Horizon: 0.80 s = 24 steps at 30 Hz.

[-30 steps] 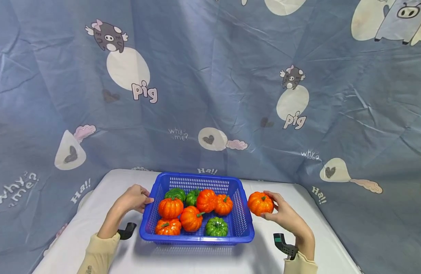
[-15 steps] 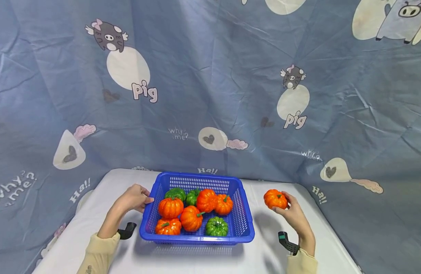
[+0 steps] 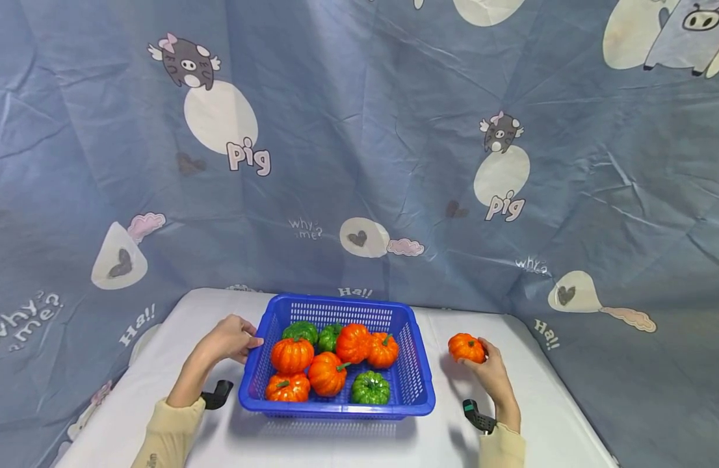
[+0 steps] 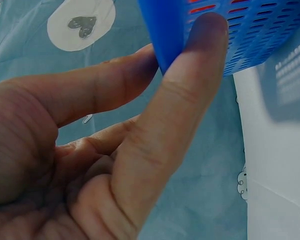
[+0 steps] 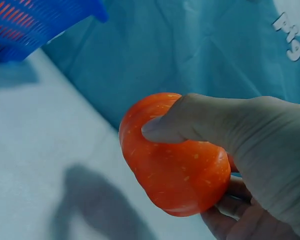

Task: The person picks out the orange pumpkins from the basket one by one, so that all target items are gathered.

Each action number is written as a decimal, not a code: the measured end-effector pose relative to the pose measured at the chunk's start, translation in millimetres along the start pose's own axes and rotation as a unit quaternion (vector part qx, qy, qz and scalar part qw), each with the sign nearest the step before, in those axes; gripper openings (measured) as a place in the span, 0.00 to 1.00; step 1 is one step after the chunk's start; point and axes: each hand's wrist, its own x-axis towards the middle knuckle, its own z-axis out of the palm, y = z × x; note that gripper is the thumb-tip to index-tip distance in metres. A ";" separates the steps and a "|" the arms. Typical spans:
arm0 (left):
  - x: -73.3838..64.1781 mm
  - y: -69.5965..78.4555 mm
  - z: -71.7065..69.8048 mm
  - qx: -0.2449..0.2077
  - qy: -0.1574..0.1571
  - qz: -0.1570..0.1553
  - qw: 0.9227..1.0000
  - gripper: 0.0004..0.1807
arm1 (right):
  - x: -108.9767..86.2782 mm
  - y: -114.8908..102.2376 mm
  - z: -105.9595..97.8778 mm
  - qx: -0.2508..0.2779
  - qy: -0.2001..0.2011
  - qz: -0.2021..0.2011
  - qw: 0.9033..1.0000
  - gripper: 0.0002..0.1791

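A blue plastic basket (image 3: pixel 336 409) stands in the middle of the white table, with several orange and green pumpkins inside. My left hand (image 3: pixel 227 339) pinches the basket's left rim; in the left wrist view the thumb and a finger (image 4: pixel 160 135) lie on either side of the blue wall. To the right of the basket, my right hand (image 3: pixel 493 374) grips a small orange pumpkin (image 3: pixel 466 348). The right wrist view shows the thumb (image 5: pixel 175 125) across this pumpkin (image 5: pixel 175 175), with other fingers partly hidden behind it. Its shadow falls apart from it on the table.
Inside the basket, a green pumpkin (image 3: pixel 370 388) sits at the front right and an orange pumpkin (image 3: pixel 287 388) at the front left. A blue cloth (image 3: pixel 359 162) with pig prints hangs behind the white table (image 3: pixel 336 448). Both wrists carry black camera mounts.
My right hand has moved the orange pumpkin rightward from beside the basket's right rim, then slightly lower in the last half second. The left hand and the basket stay in place.
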 end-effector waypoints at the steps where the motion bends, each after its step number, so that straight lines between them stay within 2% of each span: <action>1: -0.2 0.3 -0.2 0.000 0.001 0.000 1.000 0.18 | 0.3 2.0 1.8 -0.001 -0.001 0.001 1.000 0.44; 13: 0.1 -0.3 0.6 -0.002 0.002 -0.004 1.000 0.18 | 5.3 19.5 18.7 -0.005 -0.005 0.004 1.000 0.45; 18: 0.3 0.2 0.5 0.001 0.003 -0.009 1.000 0.18 | 6.7 21.8 21.5 0.002 -0.010 0.006 1.000 0.45; 24: 0.6 0.0 1.0 0.002 0.005 -0.010 1.000 0.18 | 5.4 20.8 21.2 -0.016 -0.003 0.010 1.000 0.46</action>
